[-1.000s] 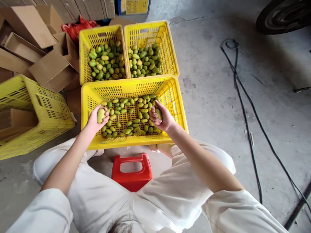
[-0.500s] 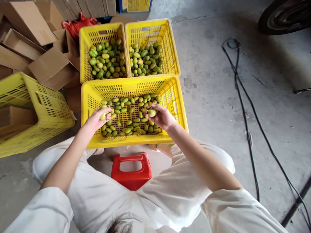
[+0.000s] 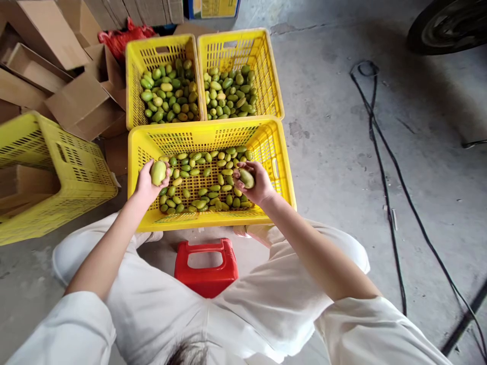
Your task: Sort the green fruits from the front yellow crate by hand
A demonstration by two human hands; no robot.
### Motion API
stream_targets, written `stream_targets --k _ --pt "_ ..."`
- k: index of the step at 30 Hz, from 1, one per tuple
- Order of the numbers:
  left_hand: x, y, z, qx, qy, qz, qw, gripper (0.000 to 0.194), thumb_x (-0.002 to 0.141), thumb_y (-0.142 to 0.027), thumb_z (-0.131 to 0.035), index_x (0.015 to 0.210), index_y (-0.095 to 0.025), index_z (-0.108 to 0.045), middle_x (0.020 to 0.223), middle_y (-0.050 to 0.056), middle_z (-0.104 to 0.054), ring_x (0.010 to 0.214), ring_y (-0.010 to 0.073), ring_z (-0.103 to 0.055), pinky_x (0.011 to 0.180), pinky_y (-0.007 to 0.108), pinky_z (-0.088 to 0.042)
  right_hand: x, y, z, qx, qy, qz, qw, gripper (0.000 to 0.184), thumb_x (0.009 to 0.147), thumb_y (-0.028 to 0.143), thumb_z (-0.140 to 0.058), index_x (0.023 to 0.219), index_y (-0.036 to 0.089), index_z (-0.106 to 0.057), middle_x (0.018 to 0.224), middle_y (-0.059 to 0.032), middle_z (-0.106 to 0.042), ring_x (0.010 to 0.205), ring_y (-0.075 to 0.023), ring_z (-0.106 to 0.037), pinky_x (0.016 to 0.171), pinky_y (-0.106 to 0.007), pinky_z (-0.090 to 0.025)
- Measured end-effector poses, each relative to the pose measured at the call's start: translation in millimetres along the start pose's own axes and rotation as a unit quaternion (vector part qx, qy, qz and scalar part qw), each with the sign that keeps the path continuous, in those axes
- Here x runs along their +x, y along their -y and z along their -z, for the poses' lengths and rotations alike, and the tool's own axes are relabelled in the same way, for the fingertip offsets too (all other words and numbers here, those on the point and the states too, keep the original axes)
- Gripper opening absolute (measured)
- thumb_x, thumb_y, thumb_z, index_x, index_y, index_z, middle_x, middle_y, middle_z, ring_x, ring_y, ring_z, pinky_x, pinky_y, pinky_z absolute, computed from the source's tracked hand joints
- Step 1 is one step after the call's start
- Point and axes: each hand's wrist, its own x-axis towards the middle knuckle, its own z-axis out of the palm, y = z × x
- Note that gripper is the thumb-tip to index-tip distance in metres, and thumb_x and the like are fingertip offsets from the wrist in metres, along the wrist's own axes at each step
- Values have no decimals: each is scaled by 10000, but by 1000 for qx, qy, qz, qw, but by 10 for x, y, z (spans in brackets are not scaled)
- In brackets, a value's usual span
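Centre of frame: I see the left hand (image 3: pixel 145 184) curled around a pale fruit (image 3: pixel 158 173), the right hand (image 3: pixel 262 185) around a duller fruit (image 3: pixel 247 178), both above the front crate (image 3: pixel 213 222). If either grip loosens, I judge the smooth skin could slip, and the drop could bruise loose fruits (image 3: pixel 200 204) beneath.
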Motion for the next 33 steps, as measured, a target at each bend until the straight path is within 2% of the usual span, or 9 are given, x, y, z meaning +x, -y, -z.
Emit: stream_targets --k 3,7,13,18,22,25,28,31,33 --pt "10 -3 -14 -42 -20 -23 999 324 1055 -302 -347 921 -182 -617 760 54 -683 591 141 -638 524 225 -514 19 18 -8 12 -24 14 1000 179 839 221 -674 936 246 -526 736 1 -673 614 -166 -644 526 -261 -543" --pt "-2 22 -3 -56 33 -74 995 142 971 -300 -597 895 -184 -626 930 73 -744 678 131 -681 542 204 -517 33 13 -16 -24 -25 27 999 317 783 154 -776 993 254 -559 797 22 -699 682 -168 -678 604 -289 -600" --pt "-37 61 17 -28 65 -94 993 271 709 -106 -806 765 -189 -554 650 -58 -587 454 32 -490 402 123 -335 33 -29 22 -69 16 26 997 287 727 154 -863 810 193 -592 690 27 -617 589 -81 -544 524 -178 -492" --pt "-60 30 0 -10 45 -44 998 146 820 -178 -705 766 -171 -569 590 -65 -511 388 22 -412 359 132 -277 -17 -25 15 -107 62 22 992 415 743 317 -925 777 202 -529 591 74 -512 439 -31 -357 393 -146 -267" --pt "-76 -8 -30 -58 4 -16 998 225 949 -330 -568 781 -182 -572 617 -14 -552 427 66 -487 392 164 -375 -25 -1 15 -139 78 -26 987 426 945 617 -687 870 207 -597 512 99 -386 372 -46 -192 359 -179 -156" --pt "-66 9 -50 -111 -17 -39 993 127 956 -238 -551 851 -185 -598 777 53 -682 701 153 -716 627 234 -596 0 20 13 -105 52 -20 993 370 1026 523 -545 865 198 -621 560 43 -479 403 -78 -335 377 -190 -290" --pt "-43 54 -50 -106 -4 -65 992 71 946 -176 -613 876 -184 -604 933 95 -752 887 195 -769 754 280 -636 22 35 -2 -51 17 20 998 169 993 329 -567 920 205 -656 727 -17 -640 582 -132 -582 520 -232 -525" --pt "-38 71 -27 -75 25 -89 993 149 897 -180 -718 832 -186 -585 843 41 -724 675 112 -700 592 184 -557 30 28 -12 -31 9 40 999 49 933 246 -654 979 232 -662 824 -18 -696 712 -158 -665 626 -266 -610" --pt "-51 60 -12 -69 43 -97 992 233 831 -134 -764 777 -189 -544 708 -31 -634 508 48 -571 461 134 -435 31 10 -11 -28 4 47 999 133 878 207 -744 939 238 -630 840 -7 -704 720 -152 -673 638 -274 -621"
